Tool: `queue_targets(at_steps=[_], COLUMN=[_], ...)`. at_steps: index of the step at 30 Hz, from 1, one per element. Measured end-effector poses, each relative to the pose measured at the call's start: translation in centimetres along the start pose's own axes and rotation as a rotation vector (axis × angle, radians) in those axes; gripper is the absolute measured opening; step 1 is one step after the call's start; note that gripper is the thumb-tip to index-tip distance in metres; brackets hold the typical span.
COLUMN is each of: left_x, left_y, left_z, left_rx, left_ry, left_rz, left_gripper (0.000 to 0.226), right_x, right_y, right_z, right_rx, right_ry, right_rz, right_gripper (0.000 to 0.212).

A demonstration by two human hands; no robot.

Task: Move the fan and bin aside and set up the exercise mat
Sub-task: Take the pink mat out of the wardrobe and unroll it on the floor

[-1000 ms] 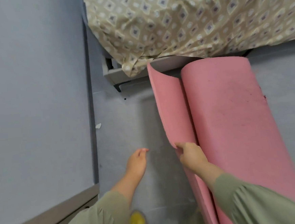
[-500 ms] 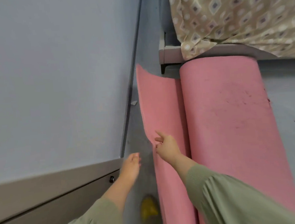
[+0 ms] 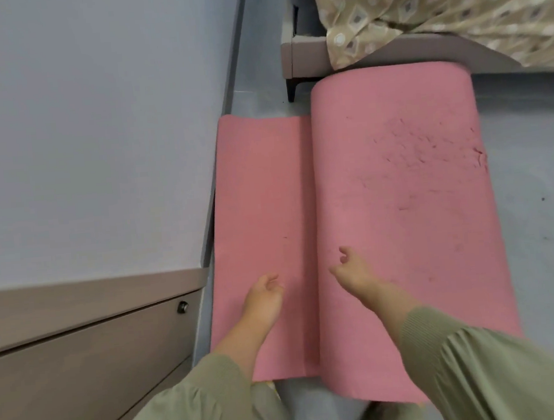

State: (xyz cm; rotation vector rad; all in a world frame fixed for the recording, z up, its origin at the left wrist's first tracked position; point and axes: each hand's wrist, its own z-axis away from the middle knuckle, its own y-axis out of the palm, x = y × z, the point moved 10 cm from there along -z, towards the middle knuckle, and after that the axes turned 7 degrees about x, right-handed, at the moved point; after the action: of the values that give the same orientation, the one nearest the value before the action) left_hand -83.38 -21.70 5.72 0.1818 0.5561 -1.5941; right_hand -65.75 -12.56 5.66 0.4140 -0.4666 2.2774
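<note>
The pink exercise mat [image 3: 401, 200] lies on the grey floor, partly unrolled. Its free end lies flat on the left along the wall, and the thick roll sits on the right with its far end against the bed frame. My left hand [image 3: 264, 298] hovers over the flat part with loosely curled fingers and holds nothing. My right hand [image 3: 351, 267] is at the left flank of the roll, fingers relaxed, gripping nothing. Neither the fan nor the bin is in view.
A bed frame [image 3: 306, 58] with a patterned beige cover [image 3: 452, 7] stands at the top right. A grey wall [image 3: 96, 124] runs along the left. A wooden cabinet [image 3: 81, 357] with a small knob [image 3: 183, 306] is at the lower left. Grey floor [image 3: 541, 222] shows right of the roll.
The mat's free flap, held up by my right hand, now lies flat on the floor by the wall. My right hand has let go. Both hands moved over the mat.
</note>
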Motion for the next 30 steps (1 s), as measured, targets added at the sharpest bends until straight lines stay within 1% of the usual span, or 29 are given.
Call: queue_targets(at_steps=[3, 5, 9, 11, 14, 15, 16, 17, 19, 20, 21, 25, 28, 30], left_x=[1.7, 2.8, 3.4, 3.5, 4.2, 4.7, 5.1, 5.2, 4.7, 4.1, 3.4, 0.0, -1.6, -2.7], left_y=[4.4, 7.7, 13.9, 15.8, 16.5, 16.3, 15.6, 14.9, 12.9, 11.6, 10.6, 5.2, 0.4, -1.5], left_z=[-2.3, -4.3, -8.8, -10.9, -13.9, -14.9, -15.4, -15.6, -14.8, -14.1, -13.5, -10.2, -6.5, -4.0], left_rx=[0.034, 0.066, 0.118, 0.097, 0.032, 0.016, -0.008, -0.033, -0.113, -0.159, -0.193, -0.301, -0.394, -0.405], left_ry=[-0.036, -0.063, -0.043, -0.05, -0.06, -0.047, -0.049, -0.052, -0.072, -0.085, -0.079, -0.034, -0.031, -0.005], left_rz=[-0.026, -0.016, -0.009, -0.048, 0.014, 0.049, 0.074, 0.086, 0.034, -0.016, -0.053, -0.172, -0.291, -0.351], left_gripper=[0.04, 0.048, 0.074, 0.094, 0.126, 0.133, 0.134, 0.126, 0.09, 0.075, 0.066, 0.053, 0.043, 0.036], right_x=[-4.8, -8.4, -14.5, -16.6, -18.9, -19.5, -20.0, -20.6, -21.7, -21.9, -22.0, -20.8, -18.4, -16.5], right_y=[-3.8, -6.8, -10.3, -10.3, -9.3, -8.8, -8.2, -7.5, -6.1, -5.3, -4.7, -3.1, -2.6, -2.6], right_z=[-1.4, -2.5, -4.6, -5.7, -6.9, -7.2, -7.3, -7.3, -6.6, -5.9, -5.3, -1.9, 0.7, 2.4], right_rx=[-0.079, -0.14, -0.181, -0.177, -0.178, -0.168, -0.15, -0.125, -0.068, -0.041, -0.018, 0.008, 0.005, 0.001], right_ry=[0.039, 0.094, 0.151, 0.137, 0.121, 0.12, 0.12, 0.13, 0.162, 0.175, 0.187, 0.223, 0.216, 0.204], right_rz=[0.067, 0.058, 0.136, 0.162, 0.147, 0.126, 0.09, 0.038, -0.046, -0.061, -0.063, -0.105, -0.14, -0.142], right_gripper=[0.054, 0.055, 0.062, 0.065, 0.068, 0.068, 0.069, 0.069, 0.07, 0.071, 0.072, 0.074, 0.073, 0.071])
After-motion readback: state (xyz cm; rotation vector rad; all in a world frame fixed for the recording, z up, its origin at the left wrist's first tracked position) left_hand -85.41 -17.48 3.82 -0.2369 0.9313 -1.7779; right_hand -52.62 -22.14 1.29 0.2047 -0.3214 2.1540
